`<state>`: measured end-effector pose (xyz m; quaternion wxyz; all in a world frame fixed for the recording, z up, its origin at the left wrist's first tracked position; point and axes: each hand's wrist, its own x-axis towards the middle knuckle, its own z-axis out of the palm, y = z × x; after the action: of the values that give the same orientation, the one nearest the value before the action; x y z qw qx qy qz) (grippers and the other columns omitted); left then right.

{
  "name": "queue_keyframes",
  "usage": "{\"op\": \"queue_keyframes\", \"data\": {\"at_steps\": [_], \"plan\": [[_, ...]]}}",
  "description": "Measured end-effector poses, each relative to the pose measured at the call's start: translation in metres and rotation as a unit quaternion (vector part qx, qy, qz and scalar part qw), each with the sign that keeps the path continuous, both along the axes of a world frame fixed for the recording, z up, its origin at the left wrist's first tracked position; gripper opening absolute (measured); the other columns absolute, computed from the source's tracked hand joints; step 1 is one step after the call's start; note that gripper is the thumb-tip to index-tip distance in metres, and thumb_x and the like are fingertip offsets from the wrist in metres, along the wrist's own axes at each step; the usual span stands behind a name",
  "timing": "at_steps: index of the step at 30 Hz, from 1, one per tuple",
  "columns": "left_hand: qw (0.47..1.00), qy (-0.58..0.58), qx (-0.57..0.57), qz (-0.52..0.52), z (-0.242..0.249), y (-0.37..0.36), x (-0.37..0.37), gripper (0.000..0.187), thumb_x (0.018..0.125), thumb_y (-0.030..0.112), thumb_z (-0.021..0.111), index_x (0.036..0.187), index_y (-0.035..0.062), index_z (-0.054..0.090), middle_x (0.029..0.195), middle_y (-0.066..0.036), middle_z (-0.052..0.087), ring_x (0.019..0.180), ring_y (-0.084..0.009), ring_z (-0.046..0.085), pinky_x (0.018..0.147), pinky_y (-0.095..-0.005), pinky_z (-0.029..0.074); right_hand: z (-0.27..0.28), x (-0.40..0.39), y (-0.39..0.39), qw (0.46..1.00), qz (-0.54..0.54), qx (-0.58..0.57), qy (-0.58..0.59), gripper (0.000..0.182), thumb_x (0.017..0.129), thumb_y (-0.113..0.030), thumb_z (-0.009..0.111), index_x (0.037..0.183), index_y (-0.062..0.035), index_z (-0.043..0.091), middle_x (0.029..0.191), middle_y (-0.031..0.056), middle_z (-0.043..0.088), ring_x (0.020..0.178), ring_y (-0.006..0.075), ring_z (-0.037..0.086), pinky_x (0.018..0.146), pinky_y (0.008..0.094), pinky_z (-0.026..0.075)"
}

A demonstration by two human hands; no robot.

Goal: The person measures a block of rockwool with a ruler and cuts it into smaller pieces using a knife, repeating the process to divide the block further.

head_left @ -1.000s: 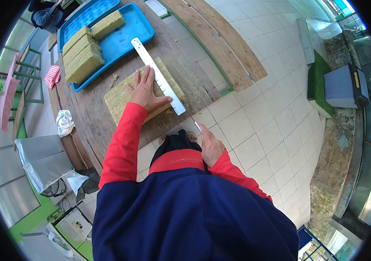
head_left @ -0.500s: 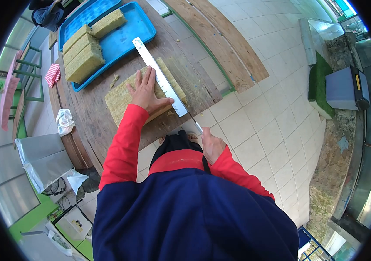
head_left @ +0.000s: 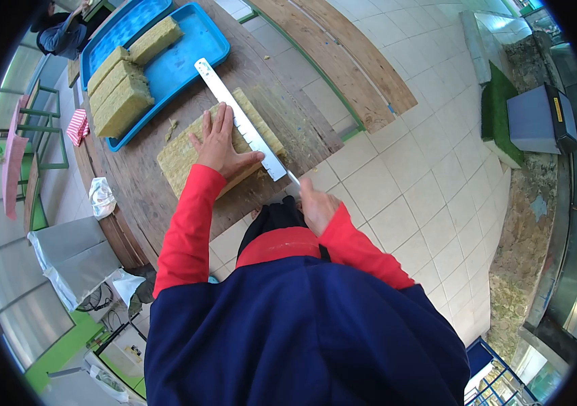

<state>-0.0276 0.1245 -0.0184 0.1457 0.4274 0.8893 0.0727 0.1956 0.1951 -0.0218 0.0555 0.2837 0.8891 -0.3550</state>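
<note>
A fibrous, yellowish rockwool slab (head_left: 187, 157) lies on the wooden table (head_left: 146, 179). Across its right part runs a white notched ruler (head_left: 246, 127), its near end jutting past the slab. My left hand (head_left: 219, 147) lies flat with fingers spread over the slab, fingertips and thumb against the ruler's left edge. At the ruler's near end, my right hand (head_left: 317, 206) is closed around a slim metal tool that looks like a knife (head_left: 293, 178). Most of the knife is hidden by the ruler and my fingers.
Beyond the slab, a blue tray (head_left: 200, 34) holds several cut rockwool blocks (head_left: 124, 107). A crumb of rockwool (head_left: 171, 128) lies on the tabletop. A wooden bench (head_left: 342, 64) stands to the right, a white plastic bag (head_left: 101, 197) to the left. Another person (head_left: 65, 34) is at far left.
My right hand has moved up and slightly left, closer to the ruler's end, and less of the knife shows. My left hand keeps its place on the slab. The view has shifted slightly.
</note>
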Motion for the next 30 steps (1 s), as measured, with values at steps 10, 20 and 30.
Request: {"op": "queue_keyframes", "data": {"at_steps": [10,20,30], "plan": [[1.000,0.006,-0.010,-0.008,-0.001,0.001,0.000,0.122,0.050,0.067,0.069,0.141,0.0068,0.014,0.147,-0.006,0.012,0.135,-0.0345,0.005,0.097,-0.0682,0.008,-0.013,-0.010,0.003,1.000,-0.013,0.025,0.004,0.009,0.087,-0.012,0.038,0.090,-0.0039,0.034,0.062,0.0230,0.054,0.062,0.0445,0.055,0.053,0.0519,0.040],[1.000,0.002,-0.014,-0.011,-0.001,0.000,-0.001,0.120,0.052,0.064,0.070,0.141,0.0064,0.014,0.147,-0.008,0.012,0.135,-0.0344,0.004,0.097,-0.0676,0.008,-0.014,0.028,-0.017,0.999,-0.042,0.015,0.012,0.011,0.086,-0.011,0.037,0.094,-0.0048,0.037,0.065,0.0230,0.055,0.062,0.0437,0.056,0.054,0.0513,0.042],[1.000,0.001,-0.011,-0.014,-0.001,0.000,-0.002,0.119,0.053,0.064,0.070,0.141,0.0077,0.013,0.147,-0.009,0.013,0.135,-0.0351,0.005,0.097,-0.0676,0.008,-0.034,-0.044,0.001,0.999,-0.040,-0.013,-0.032,0.015,0.087,-0.014,0.033,0.098,-0.0046,0.037,0.074,0.0253,0.057,0.073,0.0446,0.056,0.060,0.0519,0.043]]}}
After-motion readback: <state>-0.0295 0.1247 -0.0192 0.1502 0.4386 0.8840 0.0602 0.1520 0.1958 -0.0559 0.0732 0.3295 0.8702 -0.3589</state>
